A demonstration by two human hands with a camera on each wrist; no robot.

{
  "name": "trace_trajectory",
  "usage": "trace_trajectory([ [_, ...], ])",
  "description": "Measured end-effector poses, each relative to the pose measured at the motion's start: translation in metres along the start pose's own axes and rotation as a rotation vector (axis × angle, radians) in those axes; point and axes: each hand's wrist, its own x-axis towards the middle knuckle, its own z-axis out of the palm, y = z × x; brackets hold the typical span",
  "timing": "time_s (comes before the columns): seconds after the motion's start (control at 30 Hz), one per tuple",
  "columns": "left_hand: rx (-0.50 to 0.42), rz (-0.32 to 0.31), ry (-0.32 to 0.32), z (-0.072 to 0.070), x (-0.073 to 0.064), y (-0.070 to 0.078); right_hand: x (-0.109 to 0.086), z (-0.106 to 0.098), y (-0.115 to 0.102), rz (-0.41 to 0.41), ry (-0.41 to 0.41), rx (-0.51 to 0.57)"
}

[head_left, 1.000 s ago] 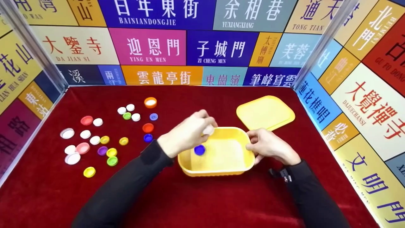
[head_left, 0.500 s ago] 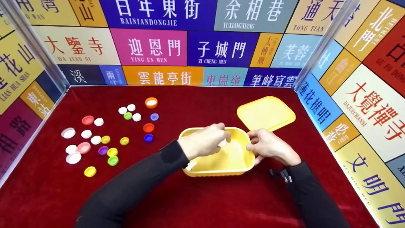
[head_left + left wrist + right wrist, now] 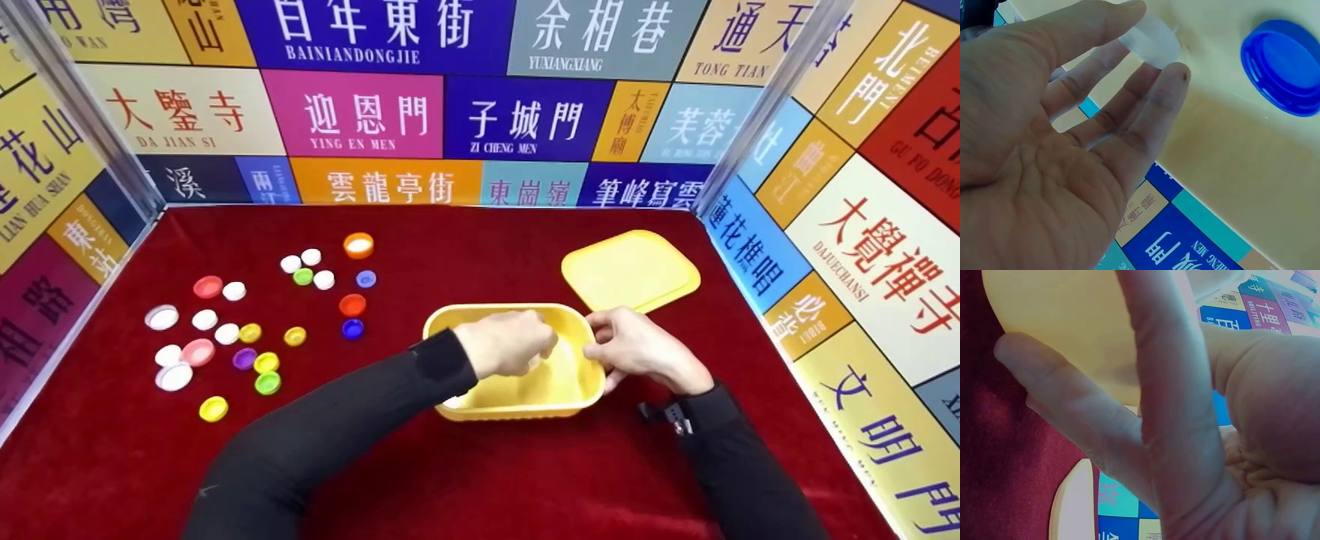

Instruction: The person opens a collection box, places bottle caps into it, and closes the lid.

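Observation:
My left hand (image 3: 510, 343) reaches down inside a yellow plastic box (image 3: 517, 412). Between its thumb and fingertips it pinches a white bottle cap (image 3: 1154, 44), which the head view hides. On the box floor, a blue bottle cap (image 3: 1286, 66) lies apart from those fingers in the left wrist view; hand and forearm cover it in the head view. At the box's right end, my right hand (image 3: 637, 349) grips the rim, and its fingers (image 3: 1176, 399) lie along the outer wall in the right wrist view.
Bottle caps lie scattered on the red cloth (image 3: 420, 480) at left, among them an orange one (image 3: 358, 245), a red one (image 3: 352, 304) and a purple one (image 3: 244, 358). A yellow lid (image 3: 630, 270) rests behind the box. Printed panels (image 3: 360, 116) enclose the back and sides.
My left hand has moved right and down into the box with the white bottle cap, covering the blue cap seen there earlier. The right hand keeps its place on the rim.

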Motion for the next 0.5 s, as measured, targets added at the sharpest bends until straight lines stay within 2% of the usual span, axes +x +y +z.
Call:
trace_trajectory([
  [0.03, -0.007, -0.004, -0.01, -0.007, -0.003, 0.005, 0.0, 0.0, 0.0, -0.001, 0.0, -0.001],
  [0.17, -0.022, -0.004, -0.008, -0.007, -0.002, 0.006, 0.0, 0.0, 0.001, -0.002, 0.0, -0.006],
  [0.3, -0.01, 0.018, 0.025, -0.002, 0.001, -0.001, 0.0, 0.0, 0.001, 0.007, 0.003, -0.007],
  [0.5, -0.044, 0.002, 0.038, -0.008, -0.006, -0.007, 0.001, 0.0, 0.0, 0.018, 0.007, -0.011],
])
